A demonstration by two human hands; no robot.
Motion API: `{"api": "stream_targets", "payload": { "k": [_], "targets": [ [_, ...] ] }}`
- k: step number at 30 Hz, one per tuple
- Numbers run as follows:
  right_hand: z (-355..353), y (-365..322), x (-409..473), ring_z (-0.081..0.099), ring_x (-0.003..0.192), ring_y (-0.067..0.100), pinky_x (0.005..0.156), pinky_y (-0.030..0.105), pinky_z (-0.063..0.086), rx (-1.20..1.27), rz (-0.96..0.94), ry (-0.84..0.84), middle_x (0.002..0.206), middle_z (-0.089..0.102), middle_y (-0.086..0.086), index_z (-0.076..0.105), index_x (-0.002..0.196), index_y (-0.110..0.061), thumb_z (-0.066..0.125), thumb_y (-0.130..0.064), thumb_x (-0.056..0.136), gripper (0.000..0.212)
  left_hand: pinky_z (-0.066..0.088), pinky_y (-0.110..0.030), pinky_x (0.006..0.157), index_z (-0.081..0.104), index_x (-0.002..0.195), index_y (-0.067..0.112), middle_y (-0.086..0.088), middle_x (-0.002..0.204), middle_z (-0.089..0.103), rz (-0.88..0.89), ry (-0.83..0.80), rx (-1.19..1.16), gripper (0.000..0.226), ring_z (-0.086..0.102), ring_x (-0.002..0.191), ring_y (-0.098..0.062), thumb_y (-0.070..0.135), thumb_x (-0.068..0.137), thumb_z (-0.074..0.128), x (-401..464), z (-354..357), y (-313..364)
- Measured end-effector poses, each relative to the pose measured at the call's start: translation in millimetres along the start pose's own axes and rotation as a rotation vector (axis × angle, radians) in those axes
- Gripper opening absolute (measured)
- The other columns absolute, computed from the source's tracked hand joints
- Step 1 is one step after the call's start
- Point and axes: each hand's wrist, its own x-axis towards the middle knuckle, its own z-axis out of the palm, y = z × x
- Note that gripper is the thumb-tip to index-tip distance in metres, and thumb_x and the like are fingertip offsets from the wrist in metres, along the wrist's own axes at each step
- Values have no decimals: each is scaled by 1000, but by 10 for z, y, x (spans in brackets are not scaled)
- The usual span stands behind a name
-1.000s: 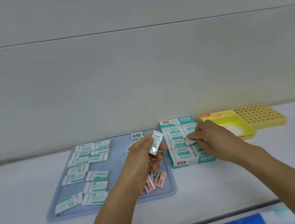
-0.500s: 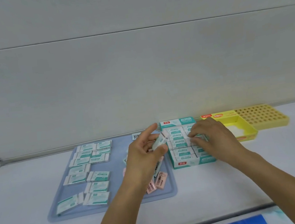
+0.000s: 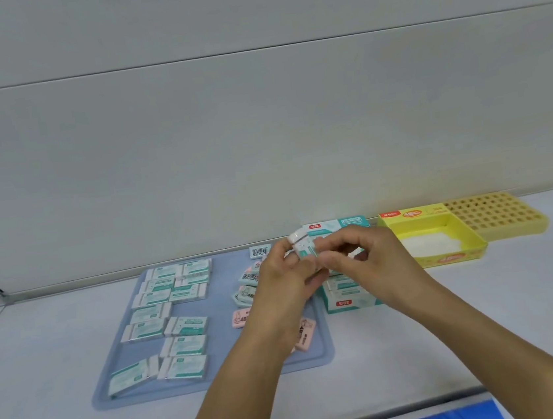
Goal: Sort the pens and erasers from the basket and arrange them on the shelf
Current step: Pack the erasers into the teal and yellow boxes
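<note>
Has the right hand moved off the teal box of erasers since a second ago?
Yes. The right hand lifted off the teal box and went left to meet the left hand.

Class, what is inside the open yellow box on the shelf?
The yellow box holds something white on its floor; too blurred to identify. Nothing covers it.

My left hand (image 3: 284, 277) and right hand (image 3: 370, 260) pinch one teal-wrapped eraser (image 3: 301, 246) between them, above the teal box (image 3: 350, 299).
</note>
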Motion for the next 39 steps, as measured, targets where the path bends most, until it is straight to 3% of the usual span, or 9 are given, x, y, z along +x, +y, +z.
{"api": "stream_targets", "payload": {
  "k": [4,7,10,13,16,23,28,34,39],
  "targets": [
    [-5,14,-14,57,80,8,68,21,43,-379,-134,-12,86,63,-7,71,99,-23,79,-23,76,24,53,-34,93,55,122,1,-18,118,67,-137,-57,-187,29,68,93,-19,4,99,37,20,58,28],
    [-53,-22,-4,56,78,6,70,27,46,-373,-142,27,86,62,-10,69,98,-22,73,-14,77,23,48,-30,100,55,129,10,-6,124,67,-145,-144,-124,34,65,111,-11,21,103,37,28,35,-9],
    [-202,36,9,57,84,8,75,32,47,-416,-39,12,93,64,-11,67,95,-24,70,-9,77,24,49,-12,81,52,130,30,13,128,62,45,-91,461,31,60,103,10,31,99,48,37,-80,-51],
    [-342,142,-54,56,95,10,84,32,47,-554,52,-158,97,61,-13,67,97,-26,71,-12,80,22,31,-33,112,36,142,35,16,137,49,312,-154,1276,53,45,123,0,45,93,54,46,-250,-197],
    [-313,234,-90,56,98,10,87,28,45,-587,51,-255,97,62,-12,70,99,-22,70,-11,82,20,-3,-41,120,27,147,30,12,149,36,350,-188,1638,68,23,141,-8,59,90,49,60,-328,-323],
    [-176,317,2,59,86,16,81,38,49,-516,36,-261,92,61,-2,71,85,-14,70,-6,81,9,-6,-38,120,32,145,28,13,154,32,380,-178,1717,59,17,145,-7,55,94,45,98,-287,-295],
    [-21,213,96,54,86,14,75,36,46,-607,-103,-188,85,59,-7,72,79,-23,67,-20,86,9,-15,-25,115,35,147,30,12,156,31,391,-25,1413,54,15,146,-4,46,96,49,-5,-507,-174],
    [697,-172,383,53,93,12,81,33,44,-433,-266,-276,93,59,-8,73,95,-22,63,-25,90,11,29,-39,113,50,139,13,-7,144,50,259,371,1370,47,44,133,-24,29,95,57,-170,-1630,320],
    [1453,-387,590,54,106,20,86,38,47,-553,-333,-526,110,65,0,70,106,-18,52,-23,95,22,36,-34,105,40,143,13,-6,148,41,1,239,1679,44,44,129,-23,30,102,40,-310,-2085,329]
  ]
}}
